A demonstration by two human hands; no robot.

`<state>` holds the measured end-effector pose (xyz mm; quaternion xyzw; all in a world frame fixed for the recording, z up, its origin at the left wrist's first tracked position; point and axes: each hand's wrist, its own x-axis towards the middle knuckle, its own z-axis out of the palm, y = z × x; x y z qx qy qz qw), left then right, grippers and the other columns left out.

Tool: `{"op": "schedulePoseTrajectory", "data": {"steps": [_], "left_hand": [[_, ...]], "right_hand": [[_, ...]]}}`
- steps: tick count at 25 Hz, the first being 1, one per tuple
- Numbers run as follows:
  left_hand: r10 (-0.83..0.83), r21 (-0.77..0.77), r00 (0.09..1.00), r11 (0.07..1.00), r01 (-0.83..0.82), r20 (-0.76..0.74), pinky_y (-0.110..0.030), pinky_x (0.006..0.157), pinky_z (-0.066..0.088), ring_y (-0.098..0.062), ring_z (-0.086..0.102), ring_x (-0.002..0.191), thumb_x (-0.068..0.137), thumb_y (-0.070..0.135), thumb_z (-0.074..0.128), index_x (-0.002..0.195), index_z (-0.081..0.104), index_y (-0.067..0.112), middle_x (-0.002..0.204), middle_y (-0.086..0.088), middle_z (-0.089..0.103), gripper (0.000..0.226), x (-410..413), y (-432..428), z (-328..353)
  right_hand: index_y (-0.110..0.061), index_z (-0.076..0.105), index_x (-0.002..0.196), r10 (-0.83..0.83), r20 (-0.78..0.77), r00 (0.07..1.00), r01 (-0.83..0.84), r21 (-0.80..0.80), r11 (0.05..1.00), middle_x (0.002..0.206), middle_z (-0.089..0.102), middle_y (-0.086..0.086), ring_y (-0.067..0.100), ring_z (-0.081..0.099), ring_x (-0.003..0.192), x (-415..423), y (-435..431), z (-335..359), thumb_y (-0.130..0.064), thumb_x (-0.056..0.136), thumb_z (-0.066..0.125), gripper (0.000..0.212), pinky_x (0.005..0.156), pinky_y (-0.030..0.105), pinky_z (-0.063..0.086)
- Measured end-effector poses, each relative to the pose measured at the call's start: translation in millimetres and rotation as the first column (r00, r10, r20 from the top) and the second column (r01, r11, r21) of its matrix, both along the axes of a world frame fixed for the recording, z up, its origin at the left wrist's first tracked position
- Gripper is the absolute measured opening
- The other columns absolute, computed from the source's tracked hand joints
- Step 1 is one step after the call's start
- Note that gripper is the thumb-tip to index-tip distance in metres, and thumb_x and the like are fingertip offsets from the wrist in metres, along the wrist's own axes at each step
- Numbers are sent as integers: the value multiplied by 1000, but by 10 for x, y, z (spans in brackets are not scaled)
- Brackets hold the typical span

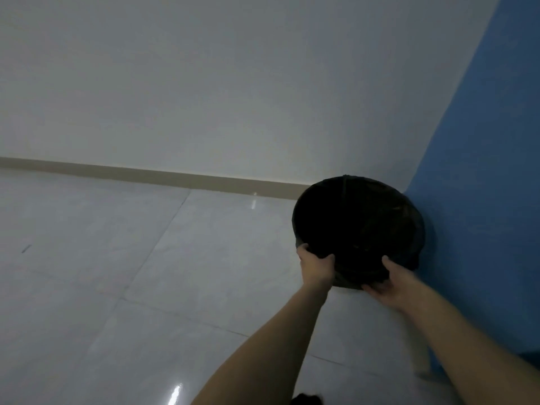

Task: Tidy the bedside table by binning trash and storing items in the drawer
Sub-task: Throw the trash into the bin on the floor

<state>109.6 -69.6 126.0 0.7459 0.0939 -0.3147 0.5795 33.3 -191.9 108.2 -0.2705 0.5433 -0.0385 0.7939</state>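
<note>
I am gripping the black-lined bin (358, 226) rim with left hand (317, 266) and right hand (393, 283), fingers curled; liner may slip off beside the blue wall (482, 200).

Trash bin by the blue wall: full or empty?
Cannot tell. The trash bin is lined in black and its inside is dark; both hands grip its near rim.

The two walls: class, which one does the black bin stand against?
The blue wall on the right: the black bin, gripped by left hand and right hand, stands against it. The white wall lies farther back.
</note>
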Motion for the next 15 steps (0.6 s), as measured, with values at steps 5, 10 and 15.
{"op": "schedulePoseTrajectory", "data": {"steps": [5,10,15], "left_hand": [[121,-34,993,992,-121,4,-46,74,59,-35,61,96,79,-5,53,115,28,34,115,-14,54,59,193,15,-172],[84,43,987,996,-78,-134,-24,38,51,-37,61,98,82,-10,50,121,33,20,124,-16,48,52,-136,246,100],[-12,150,985,988,38,-175,-23,39,49,-36,63,96,83,-5,47,108,31,20,113,-15,52,39,-940,763,193]], "right_hand": [[-2,44,131,44,-49,998,-48,-69,996,85,52,15,30,54,74,171,27,-236,-6,92,43,39,36,25,52],[0,43,130,17,-97,995,-18,-9,1000,86,49,19,36,55,87,-309,304,-64,3,91,38,39,29,25,47],[-1,42,133,-36,-181,983,42,33,999,113,52,25,32,53,77,-1157,842,-44,7,91,39,43,40,36,55]]}}
